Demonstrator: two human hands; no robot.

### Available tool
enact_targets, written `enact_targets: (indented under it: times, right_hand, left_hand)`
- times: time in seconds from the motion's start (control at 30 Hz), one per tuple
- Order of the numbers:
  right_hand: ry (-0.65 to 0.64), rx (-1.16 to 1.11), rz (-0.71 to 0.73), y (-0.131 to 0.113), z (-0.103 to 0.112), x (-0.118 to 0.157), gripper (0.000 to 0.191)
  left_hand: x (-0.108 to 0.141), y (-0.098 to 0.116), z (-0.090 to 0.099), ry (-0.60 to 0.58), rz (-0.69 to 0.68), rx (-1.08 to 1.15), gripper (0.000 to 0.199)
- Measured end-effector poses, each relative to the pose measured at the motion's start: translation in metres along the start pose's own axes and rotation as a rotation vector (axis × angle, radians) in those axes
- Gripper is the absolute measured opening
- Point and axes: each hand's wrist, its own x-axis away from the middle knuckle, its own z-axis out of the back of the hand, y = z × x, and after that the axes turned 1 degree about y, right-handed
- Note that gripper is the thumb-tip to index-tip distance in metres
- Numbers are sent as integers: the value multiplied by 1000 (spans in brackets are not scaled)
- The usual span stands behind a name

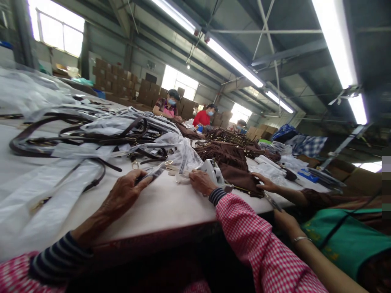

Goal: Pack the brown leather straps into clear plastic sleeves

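Observation:
My left hand (124, 193) grips a dark leather strap (149, 176) inside a clear plastic bag (180, 152) at the table's edge. My right hand (200, 182) lies close to a white plastic tool (212, 172), perhaps a tagging gun, with its fingertips against pale tags or paper (182, 176). Whether those fingers pinch anything is hidden. More bagged brown straps with metal buckles (79, 136) spread across the white table (159, 207) to the left.
A co-worker's hands (265, 183) work at the right, beside scissors (271, 201) and fringed brown leather pieces (224, 156). Further along the table sit masked people (203, 116). Stacked cardboard boxes (114, 79) line the far wall.

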Motion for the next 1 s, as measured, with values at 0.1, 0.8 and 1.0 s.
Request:
enact_targets:
  times: [0.1,0.8,1.0]
  right_hand:
    - [101,-65,-20,-5,7,19,17]
    - [99,-800,-190,-29,-27,27,27]
    - [194,-989,-237,-16,-4,23,34]
  left_hand:
    - [2,2,7,15,10,79,50]
    - [8,2,-9,29,139,653,44]
    - [7,-10,-11,2,205,758,42]
